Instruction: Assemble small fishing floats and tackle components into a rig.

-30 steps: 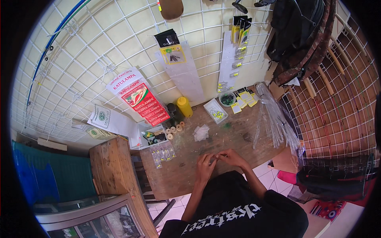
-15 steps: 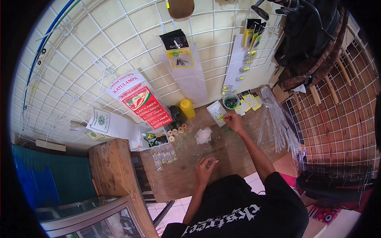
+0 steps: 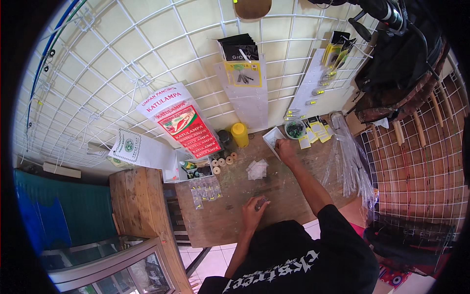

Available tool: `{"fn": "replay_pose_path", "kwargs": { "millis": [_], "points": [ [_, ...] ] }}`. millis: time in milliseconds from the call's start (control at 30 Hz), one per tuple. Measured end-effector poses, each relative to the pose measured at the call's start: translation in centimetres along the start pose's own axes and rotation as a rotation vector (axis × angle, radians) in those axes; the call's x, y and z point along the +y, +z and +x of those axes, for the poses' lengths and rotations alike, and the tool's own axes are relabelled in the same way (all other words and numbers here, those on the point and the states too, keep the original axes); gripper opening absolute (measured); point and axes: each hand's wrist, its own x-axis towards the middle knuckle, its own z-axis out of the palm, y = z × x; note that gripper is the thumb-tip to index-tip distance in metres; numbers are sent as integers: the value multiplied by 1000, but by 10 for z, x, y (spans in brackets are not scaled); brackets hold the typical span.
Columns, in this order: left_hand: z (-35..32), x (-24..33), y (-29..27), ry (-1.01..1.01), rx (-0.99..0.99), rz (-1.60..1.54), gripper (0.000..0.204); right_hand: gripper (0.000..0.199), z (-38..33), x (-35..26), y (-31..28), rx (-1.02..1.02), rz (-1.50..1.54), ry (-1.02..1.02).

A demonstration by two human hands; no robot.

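Note:
My right hand (image 3: 286,152) reaches into the near part of a narrow white tray (image 3: 269,136), its fingers drawn together and covering most of what lies there. Whatever they pinch is hidden. Nearer to me, my left hand (image 3: 250,210) is closed on a small, clear plastic bag (image 3: 261,201) above the wooden table (image 3: 230,220). Between the hands and the wall lies a loose pile of small clear bags (image 3: 257,169). Right of the tray stands a round clear tub (image 3: 295,129) of dark green pieces.
Filled little bags with yellow bits (image 3: 205,192) lie at the table's left. Behind them are pale round spools (image 3: 221,162), a yellow cylinder (image 3: 239,134) and a box of bottles (image 3: 188,171). Yellow cards (image 3: 316,131) and long plastic sleeves (image 3: 345,157) lie at right.
My right hand has gone lower and further over the tray, covering the yellow-green bits seen there before. My left hand still grips the bag. The whole view has shifted slightly.

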Motion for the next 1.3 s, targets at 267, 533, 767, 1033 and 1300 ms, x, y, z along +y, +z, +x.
{"fn": "replay_pose_path", "kwargs": {
  "millis": [267,533,767,1033,1300],
  "points": [
    [-2,-7,0,-3,8,-25,30,12,2,0,-4,-76,184,60],
    [8,-57,-1,135,20,468,44,14,12,4,-48,-129,584,23],
    [12,-66,-7,86,-41,474,62,10,-7,-28,-108,-180,1022,163],
    [25,6,-17,212,152,42,53,18,-55,-73,-155,-303,1196,257],
    [11,55,-21,263,35,-350,31,13,-132,-124,-165,-421,1336,295]
  ]
}}
